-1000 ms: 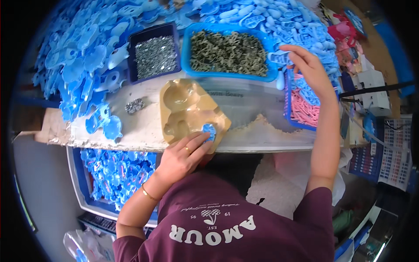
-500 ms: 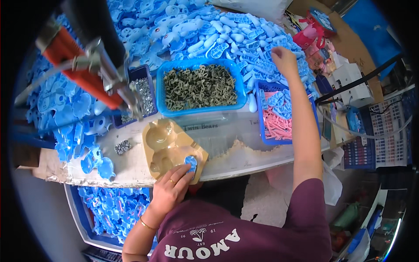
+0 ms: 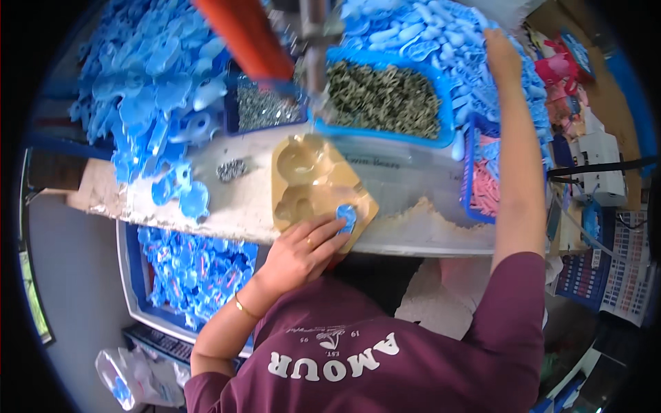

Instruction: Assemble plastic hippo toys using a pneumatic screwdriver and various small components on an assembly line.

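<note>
The left hand (image 3: 299, 255) lies at the near edge of the tan mould (image 3: 323, 196), fingers close together with their tips at the small blue piece (image 3: 346, 217) in the mould's right corner; the thumb is hidden, so whether it pinches or only presses cannot be told. The right hand (image 3: 504, 58) is at the far right over the pile (image 3: 441, 31) of blue parts, its fingers bunched and blurred; whether it holds anything cannot be told. To do this well, keep light, even pressure so the piece stays flat and the mould does not slide on the tabletop (image 3: 416, 224), and lift out a single part without dragging others into the bin (image 3: 469, 165). Compared with one second ago, the right hand is farther out over the pile, and the orange tool (image 3: 248, 38), unseen then, hangs in view at the far side. The left hand keeps its place at the piece.
</note>
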### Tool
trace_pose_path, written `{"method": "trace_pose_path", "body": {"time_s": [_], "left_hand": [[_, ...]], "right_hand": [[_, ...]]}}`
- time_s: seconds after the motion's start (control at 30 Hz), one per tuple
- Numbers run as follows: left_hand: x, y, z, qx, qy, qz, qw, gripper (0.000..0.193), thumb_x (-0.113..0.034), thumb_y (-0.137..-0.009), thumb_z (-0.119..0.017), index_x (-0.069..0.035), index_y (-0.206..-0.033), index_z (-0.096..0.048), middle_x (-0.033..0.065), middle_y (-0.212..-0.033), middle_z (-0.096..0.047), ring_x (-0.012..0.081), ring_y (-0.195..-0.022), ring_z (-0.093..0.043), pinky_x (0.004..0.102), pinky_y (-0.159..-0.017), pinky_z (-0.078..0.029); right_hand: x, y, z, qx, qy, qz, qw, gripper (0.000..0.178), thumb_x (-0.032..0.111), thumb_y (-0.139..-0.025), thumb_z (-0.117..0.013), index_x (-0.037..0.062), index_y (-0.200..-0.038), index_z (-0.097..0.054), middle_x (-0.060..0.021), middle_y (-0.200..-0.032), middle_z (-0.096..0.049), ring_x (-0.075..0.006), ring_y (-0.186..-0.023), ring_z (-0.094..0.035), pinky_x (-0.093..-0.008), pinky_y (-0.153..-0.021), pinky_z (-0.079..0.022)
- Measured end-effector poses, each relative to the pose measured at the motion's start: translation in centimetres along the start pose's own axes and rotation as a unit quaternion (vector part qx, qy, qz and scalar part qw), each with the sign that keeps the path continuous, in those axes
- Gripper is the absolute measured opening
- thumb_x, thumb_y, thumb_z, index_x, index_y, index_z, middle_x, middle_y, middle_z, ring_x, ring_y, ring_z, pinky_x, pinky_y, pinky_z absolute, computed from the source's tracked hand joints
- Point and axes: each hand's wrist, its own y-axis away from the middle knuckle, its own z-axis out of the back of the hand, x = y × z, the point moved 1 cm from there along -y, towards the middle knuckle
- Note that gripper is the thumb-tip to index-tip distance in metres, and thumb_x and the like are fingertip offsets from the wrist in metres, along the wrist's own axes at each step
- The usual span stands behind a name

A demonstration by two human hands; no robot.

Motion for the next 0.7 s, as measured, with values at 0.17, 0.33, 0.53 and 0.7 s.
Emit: {"method": "trace_pose_path", "body": {"time_s": [0.17, 0.33, 0.53, 0.7], "left_hand": [[0.3, -0.1, -0.9, -0.035, 0.037, -0.010, 0.999, 0.035, -0.007, -0.079, -0.076, -0.005, -0.114, -0.070, 0.0105, -0.126, -0.068, 0.0309, -0.119, -0.066, 0.0398, -0.090, -0.057], [0.2, 1.1, -1.1, -0.033, -0.009, 0.001, 0.999, 0.036, -0.006, -0.080, -0.074, -0.005, -0.116, -0.069, 0.0105, -0.126, -0.067, 0.0303, -0.118, -0.066, 0.0390, -0.091, -0.057], [0.0, 3.7, -0.4, -0.040, -0.033, -0.053, 0.997, 0.043, -0.009, -0.081, -0.070, -0.006, -0.124, -0.066, 0.0097, -0.131, -0.066, 0.0284, -0.121, -0.065, 0.0383, -0.094, -0.056], [1.2, 6.7, 2.7, -0.135, -0.042, -0.002, 0.990, 0.035, -0.002, -0.080, -0.073, -0.006, -0.114, -0.070, 0.0088, -0.120, -0.070, 0.0296, -0.111, -0.067, 0.0394, -0.091, -0.057]], "right_hand": [[4.8, 1.0, 7.2, 0.007, -0.313, -0.155, 0.937, 0.025, 0.014, -0.099, -0.051, 0.0110, -0.118, -0.066, -0.0162, -0.099, -0.073, -0.0259, -0.084, -0.072, -0.0386, -0.075, -0.057], [18.7, 7.3, 16.4, 0.318, -0.733, -0.043, 0.599, 0.026, 0.002, -0.093, -0.056, 0.0035, -0.115, -0.070, -0.0053, -0.099, -0.072, -0.0111, -0.085, -0.069, -0.0267, -0.075, -0.057], [28.9, 13.3, 21.6, 0.465, -0.733, -0.010, 0.496, 0.025, 0.006, -0.095, -0.065, 0.0025, -0.119, -0.062, -0.0084, -0.098, -0.072, -0.0116, -0.082, -0.070, -0.0264, -0.071, -0.057], [30.7, 13.2, 21.1, 0.513, -0.639, 0.041, 0.572, 0.025, 0.009, -0.092, -0.072, 0.0016, -0.114, -0.063, -0.0101, -0.093, -0.069, -0.0107, -0.072, -0.068, -0.0289, -0.062, -0.052]]}}
